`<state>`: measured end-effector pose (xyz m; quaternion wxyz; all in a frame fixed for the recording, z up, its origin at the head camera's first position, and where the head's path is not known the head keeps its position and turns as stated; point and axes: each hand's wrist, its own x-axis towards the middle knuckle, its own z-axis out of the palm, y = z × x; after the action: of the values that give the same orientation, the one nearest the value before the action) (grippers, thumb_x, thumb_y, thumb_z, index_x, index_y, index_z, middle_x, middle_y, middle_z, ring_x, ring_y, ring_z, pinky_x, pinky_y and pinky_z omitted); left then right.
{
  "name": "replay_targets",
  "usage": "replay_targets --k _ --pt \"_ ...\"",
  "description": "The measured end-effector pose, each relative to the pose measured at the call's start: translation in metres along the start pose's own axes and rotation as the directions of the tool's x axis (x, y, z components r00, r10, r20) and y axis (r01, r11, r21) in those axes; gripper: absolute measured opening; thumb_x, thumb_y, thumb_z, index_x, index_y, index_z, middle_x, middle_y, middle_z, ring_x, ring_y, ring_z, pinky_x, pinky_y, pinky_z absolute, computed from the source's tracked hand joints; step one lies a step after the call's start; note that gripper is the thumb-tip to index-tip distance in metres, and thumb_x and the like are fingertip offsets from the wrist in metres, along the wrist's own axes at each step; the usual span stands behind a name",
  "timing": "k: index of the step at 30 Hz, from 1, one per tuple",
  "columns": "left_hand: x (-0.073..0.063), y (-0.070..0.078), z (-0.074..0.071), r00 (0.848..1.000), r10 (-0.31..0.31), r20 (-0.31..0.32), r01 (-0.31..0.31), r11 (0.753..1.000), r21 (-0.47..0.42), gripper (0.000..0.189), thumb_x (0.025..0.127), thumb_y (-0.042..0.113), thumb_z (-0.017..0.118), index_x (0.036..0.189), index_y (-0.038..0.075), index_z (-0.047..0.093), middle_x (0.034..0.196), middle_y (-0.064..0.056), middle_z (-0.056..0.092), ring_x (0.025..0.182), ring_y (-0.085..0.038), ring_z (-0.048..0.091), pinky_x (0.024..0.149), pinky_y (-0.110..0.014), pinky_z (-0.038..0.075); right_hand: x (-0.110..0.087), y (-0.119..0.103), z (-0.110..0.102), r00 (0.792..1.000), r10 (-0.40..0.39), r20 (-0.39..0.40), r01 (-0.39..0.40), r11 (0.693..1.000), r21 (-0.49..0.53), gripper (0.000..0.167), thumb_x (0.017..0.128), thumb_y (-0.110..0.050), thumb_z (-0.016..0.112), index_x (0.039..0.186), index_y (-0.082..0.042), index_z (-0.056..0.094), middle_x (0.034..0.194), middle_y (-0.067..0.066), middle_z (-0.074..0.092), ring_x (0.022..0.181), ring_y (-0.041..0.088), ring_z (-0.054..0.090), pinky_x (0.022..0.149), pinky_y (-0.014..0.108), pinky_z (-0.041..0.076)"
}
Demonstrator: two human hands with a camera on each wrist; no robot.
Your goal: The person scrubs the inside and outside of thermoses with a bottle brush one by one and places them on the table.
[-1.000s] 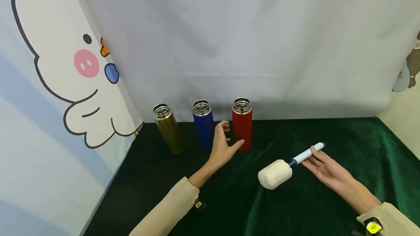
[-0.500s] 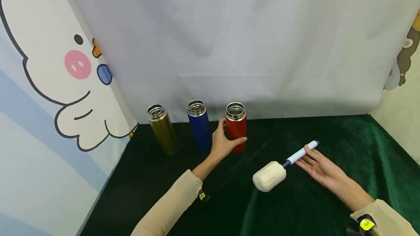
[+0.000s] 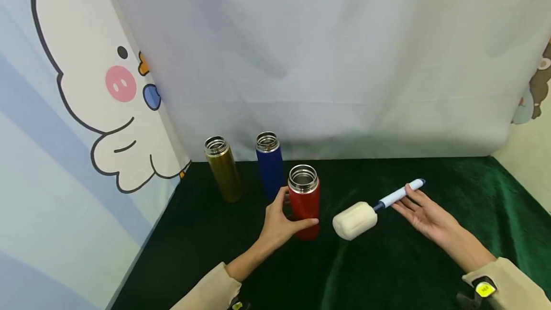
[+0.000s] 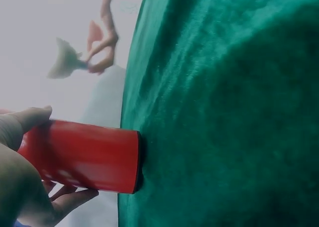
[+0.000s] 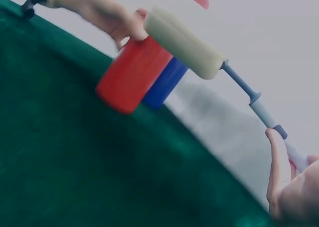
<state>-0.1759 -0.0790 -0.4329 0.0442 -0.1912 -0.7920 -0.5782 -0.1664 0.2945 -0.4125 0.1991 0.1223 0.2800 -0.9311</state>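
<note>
My left hand grips a lidless red bottle, thumb on the near side and fingers round the left. The bottle is upright with its steel mouth facing up; in the left wrist view its dark base is at or very near the cloth, and I cannot tell if it touches. To the right, my right hand holds a bottle brush by its pale blue handle. The brush's cream sponge head points left, just right of the red bottle. In the right wrist view the sponge is raised above the cloth.
A blue bottle and a gold bottle, both lidless, stand at the back left of the dark green cloth. A pale curtain hangs behind, and a cartoon-printed panel lines the left side.
My left hand reached the red bottle, took hold of it and brought it toward me from the back row. The brush stays in my right hand in nearly the same place.
</note>
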Motion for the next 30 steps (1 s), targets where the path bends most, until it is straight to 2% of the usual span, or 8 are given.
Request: replay_targets --k 8,11,13,17,21,26,28,30 --pt "-0.003 -0.007 -0.001 0.999 -0.001 0.048 0.001 1.000 -0.006 0.074 0.080 0.024 0.087 0.142 0.016 0.047 0.135 -0.008 0.064 0.122 -0.026 0.064 0.101 -0.050 0.055 0.000 -0.027 0.075 0.976 -0.125 0.181 0.109 0.989 0.096 0.017 0.106 -0.011 0.051 0.121 -0.018 0.049 0.118 0.014 0.067 0.110 0.029 0.071 0.101 0.040 0.056" --pt "-0.003 -0.007 -0.001 0.996 -0.010 0.088 0.011 1.000 -0.009 0.073 0.081 0.025 0.086 0.143 0.017 0.048 0.137 -0.005 0.063 0.124 -0.023 0.063 0.105 -0.048 0.053 -0.001 -0.029 0.108 0.947 -0.224 0.230 0.227 0.974 0.016 0.019 0.105 -0.010 0.051 0.122 -0.017 0.047 0.122 0.011 0.061 0.112 0.026 0.069 0.097 0.041 0.058" --pt "-0.003 -0.006 -0.002 0.994 -0.018 0.106 0.020 1.000 -0.018 0.072 0.083 0.025 0.085 0.143 0.018 0.048 0.139 -0.004 0.063 0.126 -0.021 0.063 0.107 -0.047 0.052 0.000 -0.027 0.130 0.913 -0.313 0.260 0.351 0.930 -0.114 0.025 0.104 -0.012 0.053 0.126 -0.018 0.043 0.123 0.008 0.055 0.110 0.023 0.069 0.093 0.040 0.060" --pt "-0.001 -0.007 -0.002 0.992 -0.023 0.127 0.027 0.999 -0.032 0.074 0.085 0.023 0.084 0.147 0.019 0.044 0.143 -0.004 0.060 0.128 -0.020 0.061 0.109 -0.046 0.050 0.001 -0.018 0.165 0.810 -0.486 0.329 0.583 0.727 -0.361 0.048 0.103 -0.019 0.056 0.145 -0.021 0.032 0.122 0.005 0.048 0.106 0.015 0.068 0.088 0.035 0.062" --pt "0.001 -0.008 -0.004 0.991 -0.019 0.134 0.025 0.999 -0.038 0.074 0.085 0.023 0.084 0.147 0.020 0.044 0.143 -0.003 0.059 0.128 -0.019 0.061 0.109 -0.044 0.051 -0.001 -0.010 0.195 0.694 -0.592 0.409 0.717 0.516 -0.469 0.061 0.103 -0.019 0.057 0.155 -0.019 0.025 0.116 0.007 0.056 0.104 0.013 0.071 0.085 0.030 0.062" --pt "0.001 -0.010 -0.005 0.991 -0.022 0.132 0.027 0.999 -0.035 0.073 0.084 0.023 0.084 0.146 0.020 0.045 0.143 -0.004 0.059 0.128 -0.020 0.061 0.108 -0.044 0.051 -0.006 0.000 0.231 0.545 -0.593 0.592 0.823 0.243 -0.514 0.056 0.105 -0.010 0.053 0.156 -0.015 0.030 0.110 0.006 0.065 0.099 0.014 0.076 0.082 0.030 0.063" --pt "0.000 -0.010 -0.004 0.991 -0.028 0.133 0.033 0.999 -0.034 0.073 0.085 0.024 0.084 0.146 0.020 0.045 0.144 -0.003 0.059 0.129 -0.019 0.060 0.109 -0.044 0.051 -0.009 0.005 0.242 0.506 -0.558 0.657 0.836 0.129 -0.534 0.055 0.105 -0.005 0.052 0.155 -0.013 0.031 0.107 0.003 0.067 0.096 0.012 0.076 0.081 0.029 0.063" --pt "-0.001 -0.011 -0.003 0.990 -0.033 0.136 0.038 0.999 -0.033 0.073 0.085 0.024 0.084 0.146 0.021 0.045 0.144 -0.003 0.059 0.129 -0.019 0.060 0.109 -0.043 0.050 -0.011 0.010 0.251 0.488 -0.516 0.704 0.826 0.013 -0.563 0.057 0.103 0.000 0.053 0.155 -0.012 0.033 0.105 0.001 0.069 0.094 0.009 0.076 0.080 0.027 0.062"
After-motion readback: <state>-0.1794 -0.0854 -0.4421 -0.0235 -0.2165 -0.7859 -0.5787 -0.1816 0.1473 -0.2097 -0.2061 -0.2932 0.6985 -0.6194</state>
